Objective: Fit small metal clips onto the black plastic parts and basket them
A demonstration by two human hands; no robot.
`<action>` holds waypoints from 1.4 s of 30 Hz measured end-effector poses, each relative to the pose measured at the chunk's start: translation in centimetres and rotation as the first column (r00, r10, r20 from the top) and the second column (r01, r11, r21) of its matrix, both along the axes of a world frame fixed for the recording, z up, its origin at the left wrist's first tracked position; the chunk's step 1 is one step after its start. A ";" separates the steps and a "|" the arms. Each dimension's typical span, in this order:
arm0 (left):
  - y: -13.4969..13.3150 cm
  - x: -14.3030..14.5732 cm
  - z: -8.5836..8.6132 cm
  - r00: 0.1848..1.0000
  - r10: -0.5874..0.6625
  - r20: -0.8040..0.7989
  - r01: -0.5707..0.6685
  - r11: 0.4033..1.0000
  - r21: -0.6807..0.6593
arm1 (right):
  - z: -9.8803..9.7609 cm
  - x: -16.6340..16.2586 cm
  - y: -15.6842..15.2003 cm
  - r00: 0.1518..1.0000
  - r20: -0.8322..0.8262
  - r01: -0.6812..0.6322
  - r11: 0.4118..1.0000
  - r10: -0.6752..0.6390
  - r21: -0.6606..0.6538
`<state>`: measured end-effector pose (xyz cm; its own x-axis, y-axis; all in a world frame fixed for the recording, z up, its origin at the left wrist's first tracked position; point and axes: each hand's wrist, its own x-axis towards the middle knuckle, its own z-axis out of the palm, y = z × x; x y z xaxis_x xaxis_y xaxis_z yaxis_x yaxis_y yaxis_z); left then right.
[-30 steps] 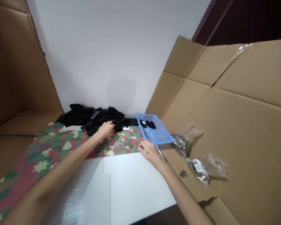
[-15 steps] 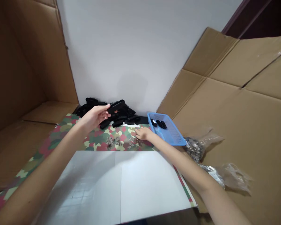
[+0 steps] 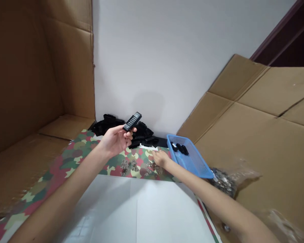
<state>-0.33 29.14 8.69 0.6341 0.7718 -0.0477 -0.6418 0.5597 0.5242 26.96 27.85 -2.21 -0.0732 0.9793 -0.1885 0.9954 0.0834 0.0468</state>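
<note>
My left hand (image 3: 118, 140) is closed on a black slotted plastic housing (image 3: 132, 121), raised above the table with its row of slots turned up toward me. Behind it a heap of similar black plastic housings (image 3: 108, 123) lies against the wall. My right hand (image 3: 160, 158) is low over the camouflage-patterned cloth (image 3: 111, 168), its fingers drawn together; whatever they may hold is too small to make out. Just under that hand is a pile of small metal pieces (image 3: 150, 167). A second small pile of metal pieces (image 3: 128, 166) lies to its left.
A blue plastic basket (image 3: 192, 165) with several black housings in it stands right of my right hand. Clear bags (image 3: 224, 182) of metal parts lie beyond it. Cardboard walls (image 3: 76, 67) rise on both sides. A white board (image 3: 164, 209) covers the near table.
My left hand has turned the black housing so its slotted face shows. The fingers of my right hand have come closer together near the metal pieces. The view has tilted up slightly.
</note>
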 end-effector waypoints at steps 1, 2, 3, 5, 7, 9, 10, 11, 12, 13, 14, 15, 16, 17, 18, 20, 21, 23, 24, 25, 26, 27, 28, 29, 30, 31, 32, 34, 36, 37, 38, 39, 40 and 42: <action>0.0 0.0 -0.1 1.000 -0.018 0.026 0.018 1.000 -0.013 | 0.4 0.0 0.4 0.999 -0.030 0.040 0.999 -0.039 0.018; -0.1 0.0 -0.2 0.998 -0.034 0.050 0.035 0.999 -0.022 | 1.0 0.0 0.7 0.995 -0.069 0.080 0.996 -0.078 0.037; -0.1 0.1 -0.2 0.996 -0.050 0.071 0.052 0.998 -0.029 | 1.7 0.0 1.1 0.987 -0.117 0.120 0.991 -0.112 0.057; -0.5 0.1 -0.2 0.992 -0.075 0.106 0.080 0.996 -0.035 | 3.4 -0.3 1.6 0.958 -0.241 0.184 0.979 -0.157 0.093; -1.0 0.2 -0.1 0.986 -0.098 0.137 0.105 0.994 -0.038 | 5.4 -0.8 1.6 0.906 -0.394 0.221 0.968 -0.157 0.121; -1.5 0.3 0.1 0.970 -0.136 0.199 0.147 0.988 -0.043 | 7.2 -1.8 1.1 0.823 -0.556 0.232 0.962 -0.117 0.142; -1.8 0.3 0.2 0.960 -0.156 0.235 0.171 0.984 -0.044 | 8.0 -2.4 0.8 0.770 -0.632 0.235 0.960 -0.089 0.152; -2.1 0.3 0.3 0.946 -0.174 0.273 0.194 0.980 -0.046 | 8.7 -3.0 0.6 0.711 -0.701 0.239 0.958 -0.060 0.160; -2.4 0.3 0.5 0.932 -0.191 0.309 0.216 0.975 -0.048 | 9.4 -3.6 0.3 0.648 -0.761 0.242 0.956 -0.033 0.165; -2.7 0.3 0.6 0.918 -0.201 0.341 0.232 0.971 -0.052 | 9.9 -4.3 0.1 0.583 -0.812 0.244 0.955 -0.008 0.166; -3.0 0.3 0.8 0.909 -0.206 0.363 0.242 0.969 -0.057 | 10.4 -4.9 -0.1 0.520 -0.854 0.245 0.956 0.013 0.164; -3.3 0.2 1.0 0.897 -0.211 0.389 0.255 0.965 -0.065 | 10.8 -5.4 -0.3 0.459 -0.888 0.244 0.957 0.030 0.158; -3.6 0.2 1.2 0.887 -0.217 0.407 0.267 0.961 -0.071 | 11.1 -5.9 -0.5 0.403 -0.914 0.242 0.958 0.044 0.153; -3.9 0.3 1.4 0.884 -0.221 0.412 0.275 0.959 -0.075 | 11.5 -6.4 -0.7 0.353 -0.934 0.240 0.959 0.058 0.150; -4.1 0.3 1.5 0.884 -0.227 0.410 0.280 0.957 -0.075 | 11.8 -6.7 -1.0 0.311 -0.948 0.239 0.959 0.072 0.151; -4.6 0.5 1.7 0.890 -0.239 0.389 0.287 0.955 -0.071 | 12.4 -7.0 -1.9 0.219 -0.970 0.235 0.959 0.105 0.157; -4.8 0.6 1.8 0.896 -0.241 0.374 0.285 0.956 -0.067 | 12.7 -7.0 -2.3 0.161 -0.979 0.226 0.961 0.127 0.162; -5.0 0.8 1.8 0.922 -0.229 0.313 0.254 0.966 -0.041 | 13.1 -6.8 -3.1 0.028 -0.985 0.195 0.965 0.170 0.173; -4.9 0.9 1.7 0.942 -0.211 0.261 0.223 0.975 -0.014 | 13.2 -6.7 -3.5 -0.040 -0.981 0.183 0.967 0.189 0.179; -4.9 1.0 1.6 0.964 -0.175 0.200 0.174 0.985 0.022 | 13.4 -6.5 -3.7 -0.098 -0.974 0.176 0.966 0.206 0.187; -4.8 1.1 1.5 0.983 -0.120 0.137 0.111 0.991 0.072 | 13.4 -6.3 -4.0 -0.142 -0.964 0.178 0.964 0.224 0.198; -4.6 1.2 1.3 0.996 -0.051 0.079 0.041 0.991 0.130 | 13.5 -6.2 -4.1 -0.182 -0.953 0.188 0.960 0.241 0.207; -4.5 1.3 1.2 0.999 0.019 0.034 -0.025 0.983 0.183 | 13.5 -6.1 -4.2 -0.219 -0.941 0.204 0.955 0.258 0.215; -4.3 1.4 1.1 0.997 0.079 0.003 -0.078 0.972 0.220 | 13.6 -6.1 -4.4 -0.254 -0.926 0.226 0.948 0.279 0.223; -4.2 1.6 0.9 0.992 0.124 -0.021 -0.115 0.964 0.240 | 13.6 -6.1 -4.5 -0.291 -0.908 0.250 0.940 0.300 0.231; -4.1 1.9 0.7 0.988 0.151 -0.043 -0.137 0.962 0.237 | 13.6 -6.3 -4.6 -0.331 -0.887 0.274 0.932 0.321 0.235; -4.0 2.2 0.5 0.984 0.163 -0.066 -0.147 0.967 0.207 | 13.7 -6.5 -4.8 -0.372 -0.865 0.299 0.925 0.338 0.233; -4.0 2.8 0.1 0.981 0.161 -0.108 -0.151 0.984 0.093 | 13.8 -7.0 -5.2 -0.430 -0.827 0.341 0.914 0.361 0.222; -4.0 3.5 -0.3 0.978 0.151 -0.141 -0.155 0.988 -0.021 | 13.8 -7.5 -5.6 -0.447 -0.814 0.361 0.907 0.371 0.216; -4.0 3.7 -0.5 0.977 0.145 -0.154 -0.156 0.986 -0.060 | 13.7 -7.7 -5.7 -0.441 -0.816 0.361 0.906 0.374 0.220; -4.0 3.9 -0.7 0.975 0.150 -0.162 -0.165 0.983 -0.080 | 13.7 -7.8 -5.7 -0.432 -0.820 0.355 0.907 0.375 0.228; -4.0 4.0 -0.7 0.973 0.158 -0.167 -0.173 0.982 -0.081 | 13.7 -7.9 -5.7 -0.422 -0.826 0.344 0.909 0.374 0.236; -4.0 4.1 -0.8 0.972 0.160 -0.173 -0.174 0.982 -0.069 | 13.6 -8.0 -5.7 -0.413 -0.832 0.332 0.912 0.370 0.241; -4.1 4.0 -0.7 0.971 0.149 -0.186 -0.155 0.988 -0.016 | 13.5 -8.1 -5.5 -0.401 -0.841 0.318 0.916 0.363 0.244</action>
<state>3.70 25.07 7.97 0.4875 0.8549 -0.1775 -0.6147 0.4804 0.6256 18.87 22.32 11.30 0.1790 0.9025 0.3916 -0.3327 0.4302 -0.8392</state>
